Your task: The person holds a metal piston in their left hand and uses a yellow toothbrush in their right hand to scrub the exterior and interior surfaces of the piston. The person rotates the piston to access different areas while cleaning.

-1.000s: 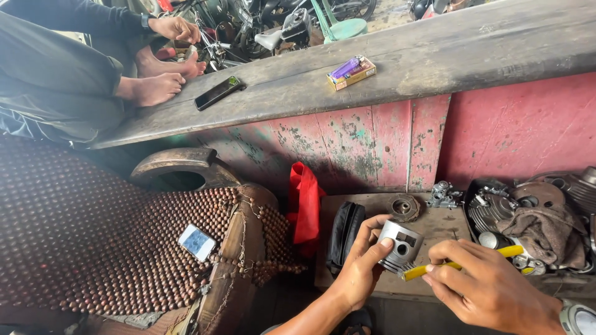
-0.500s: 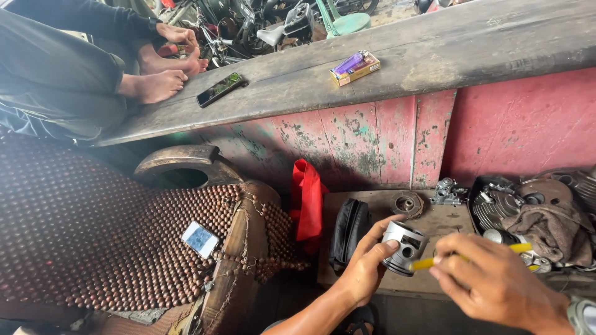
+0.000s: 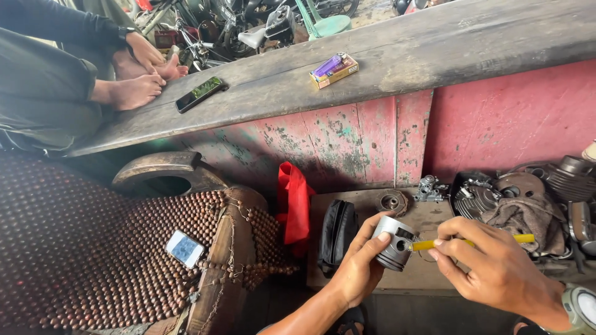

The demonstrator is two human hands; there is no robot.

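My left hand [image 3: 360,267] is closed around a small metal piston [image 3: 393,242], thumb on its crown and fingers under its skirt, just above the near edge of the low wooden desk [image 3: 428,220]. My right hand [image 3: 496,270] pinches a yellow tool [image 3: 472,242] between thumb and fingers; its tip sits at the hole in the piston's side. Just left of my left hand a black pouch [image 3: 338,232] stands on edge, with a red cloth [image 3: 294,201] beyond it. Past the piston lie a round gear [image 3: 393,201] and engine parts [image 3: 528,198] under a brown rag [image 3: 524,217]. Far left, a phone [image 3: 185,249] lies on a beaded seat [image 3: 93,248]. Farthest off, a lighter [image 3: 330,64] rests on a small box [image 3: 338,72] on the long plank [image 3: 434,49].
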